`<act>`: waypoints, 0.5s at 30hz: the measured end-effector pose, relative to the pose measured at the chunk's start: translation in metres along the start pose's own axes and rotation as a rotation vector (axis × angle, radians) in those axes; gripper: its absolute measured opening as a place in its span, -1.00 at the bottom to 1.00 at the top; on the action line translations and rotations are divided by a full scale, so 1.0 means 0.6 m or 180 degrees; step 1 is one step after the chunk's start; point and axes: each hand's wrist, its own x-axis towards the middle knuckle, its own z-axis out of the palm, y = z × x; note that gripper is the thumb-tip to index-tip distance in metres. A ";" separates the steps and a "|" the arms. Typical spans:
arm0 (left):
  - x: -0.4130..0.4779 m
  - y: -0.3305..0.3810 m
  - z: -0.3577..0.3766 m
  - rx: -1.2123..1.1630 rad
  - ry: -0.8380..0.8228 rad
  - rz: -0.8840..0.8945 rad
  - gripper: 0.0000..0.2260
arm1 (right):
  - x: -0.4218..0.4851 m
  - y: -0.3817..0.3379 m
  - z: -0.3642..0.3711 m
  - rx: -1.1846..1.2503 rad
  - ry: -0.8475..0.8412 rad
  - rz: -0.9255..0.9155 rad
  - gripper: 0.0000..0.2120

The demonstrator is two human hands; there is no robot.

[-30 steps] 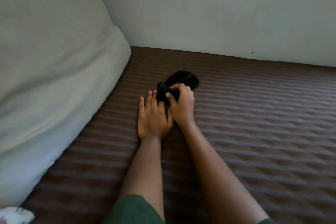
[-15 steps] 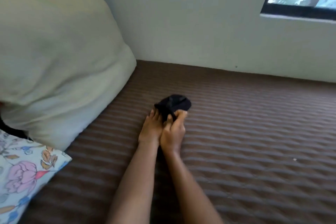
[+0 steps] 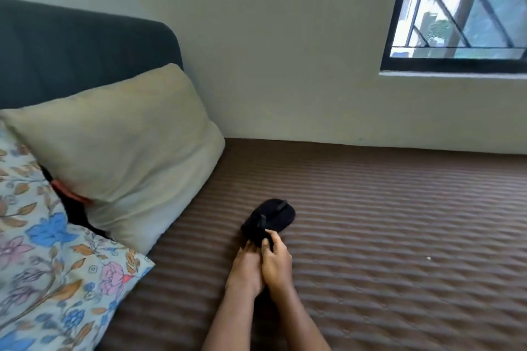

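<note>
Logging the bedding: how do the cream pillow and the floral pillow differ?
The cream pillow is plain; the floral pillow bears blue and pink flowers. The cream pillow is propped up; the floral pillow lies lower, cut by the frame. Both rest on the brown bedcover.

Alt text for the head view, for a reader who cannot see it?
The right hand pinches a black cloth on a brown mattress; the left hand lies flat alongside. A cream pillow and a floral pillow lie at left.
</note>
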 end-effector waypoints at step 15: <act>-0.150 0.159 -0.267 -0.5458 -0.0057 -0.0866 -0.62 | -0.102 -0.349 -0.176 -0.0768 -0.0047 -0.0416 -0.78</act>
